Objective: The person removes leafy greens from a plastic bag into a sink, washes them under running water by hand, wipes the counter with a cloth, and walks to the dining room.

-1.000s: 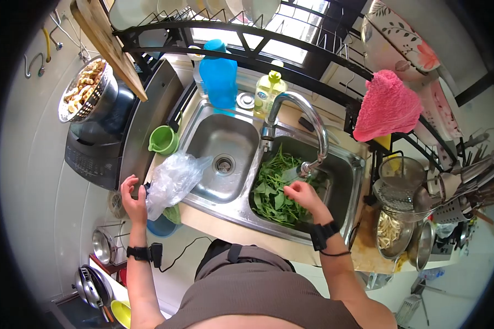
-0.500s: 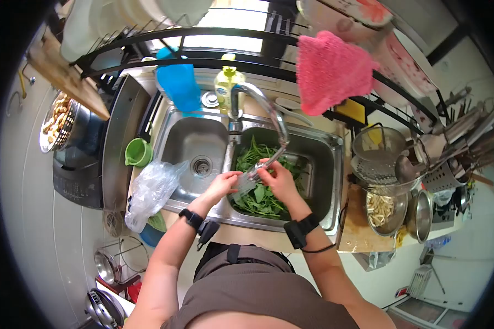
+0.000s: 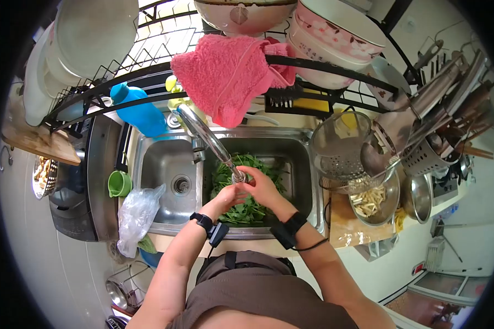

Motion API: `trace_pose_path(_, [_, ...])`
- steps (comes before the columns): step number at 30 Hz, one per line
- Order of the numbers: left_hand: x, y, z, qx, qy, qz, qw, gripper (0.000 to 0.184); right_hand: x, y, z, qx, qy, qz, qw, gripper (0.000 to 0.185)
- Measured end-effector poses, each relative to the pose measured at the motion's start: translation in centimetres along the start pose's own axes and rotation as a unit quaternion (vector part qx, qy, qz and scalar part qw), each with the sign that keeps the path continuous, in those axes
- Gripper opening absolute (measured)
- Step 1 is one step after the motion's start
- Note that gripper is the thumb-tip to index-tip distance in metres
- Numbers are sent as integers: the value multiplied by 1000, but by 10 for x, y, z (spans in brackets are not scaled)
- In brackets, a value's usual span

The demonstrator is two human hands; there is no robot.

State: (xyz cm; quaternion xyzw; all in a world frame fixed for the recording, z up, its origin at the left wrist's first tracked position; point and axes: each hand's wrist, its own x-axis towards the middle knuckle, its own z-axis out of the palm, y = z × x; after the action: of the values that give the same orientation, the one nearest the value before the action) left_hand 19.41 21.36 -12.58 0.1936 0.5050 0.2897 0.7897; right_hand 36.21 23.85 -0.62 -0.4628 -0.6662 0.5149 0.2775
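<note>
A curved chrome faucet (image 3: 211,141) reaches over the right basin of a double steel sink (image 3: 302,219). The fingers of my right hand (image 3: 262,189) are closed around the lower tip of its spout, index finger above and thumb below. Just below and to the left, my left hand (image 3: 228,200) is held against the right one under the spout. Its fingers are bent and partly hidden, so how far they are closed does not show. Leafy greens (image 3: 250,213) lie in the right basin beneath both hands. Dark straps are on both wrists.
A crumpled plastic bag (image 3: 139,216) and green cup (image 3: 119,183) stand left of the sink. Overhead, a pink towel (image 3: 222,74) hangs from a black dish rack (image 3: 142,74). To the right are a wire strainer (image 3: 340,148) and a bowl of pale cut pieces (image 3: 387,205).
My hands have come together at the spout tip; earlier they were apart with water running between them. The camera view has shifted, and the towel now appears farther left.
</note>
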Motion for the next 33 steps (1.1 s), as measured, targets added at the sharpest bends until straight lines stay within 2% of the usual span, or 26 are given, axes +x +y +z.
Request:
trace_pose_path(1, [-6, 6, 2, 24, 10, 17, 1000, 38, 8, 11, -4, 44, -30, 7, 999, 59])
trace_pose_path(2, [-15, 11, 3, 21, 15, 19, 999, 38, 11, 22, -7, 45, -35, 5, 998, 59])
trace_pose_path(4, [-36, 23, 1, 102, 51, 61, 992, 38, 14, 49, -15, 62, -50, -3, 997, 70])
trace_pose_path(5, [-46, 24, -6, 127, 71, 88, 985, 41, 15, 70, -21, 73, -95, 38, 992, 77])
trace_pose_path(6, [-59, 27, -11, 125, 74, 90, 985, 41, 15, 82, -30, 72, -97, 36, 992, 77])
trace_pose_path(8, [-89, 34, -15, 201, 101, 193, 955, 43, 13, 104, -48, 84, -76, 178, 977, 76])
trace_pose_path(10, [-112, 40, -18, 194, 117, 208, 951, 43, 24, 165, -66, 105, -27, 233, 966, 78])
trace_pose_path(12, [-126, 41, -21, 184, 142, 225, 946, 44, 42, 216, -84, 3, 11, 218, 976, 77])
trace_pose_path(13, [-132, 40, -22, 195, 151, 225, 943, 44, 49, 235, -91, 4, 0, 213, 977, 77])
trace_pose_path(14, [-139, 40, -23, 207, 162, 225, 938, 44, 58, 251, -95, -71, 6, 227, 971, 79])
trace_pose_path(17, [-159, 37, -18, 213, 164, 205, 941, 39, 87, 283, -92, -166, -13, 242, 956, 81])
trace_pose_path(20, [-176, 31, -16, 220, 175, 175, 944, 36, 85, 273, -62, -200, -21, 259, 945, 86])
trace_pose_path(22, [-181, 25, -19, 246, 181, 147, 941, 35, 76, 271, -37, -234, -111, 292, 921, 76])
trace_pose_path(23, [-179, 19, -23, 231, 182, 150, 944, 35, 75, 271, -28, -234, -115, 293, 920, 76])
trace_pose_path(25, [-171, 15, -24, 231, 173, 132, 948, 37, 67, 268, -8, -207, -134, 162, 955, 62])
trace_pose_path(26, [-166, 13, -24, 233, 163, 118, 952, 38, 59, 262, -2, -208, -137, 169, 954, 62])
trace_pose_path(28, [-151, 9, -17, 224, 138, 123, 957, 38, 42, 197, -3, -85, -54, 165, 981, 51])
trace_pose_path(29, [-143, 12, -11, 212, 122, 99, 965, 39, 32, 181, -2, -85, -53, 169, 981, 51])
trace_pose_path(31, [-124, 15, 1, 201, 101, 74, 971, 40, 18, 157, -1, -54, -32, 89, 994, 45])
trace_pose_path(33, [-99, 13, 9, 71, 79, 39, 994, 43, 3, 132, 2, -6, -21, 90, 996, 42])
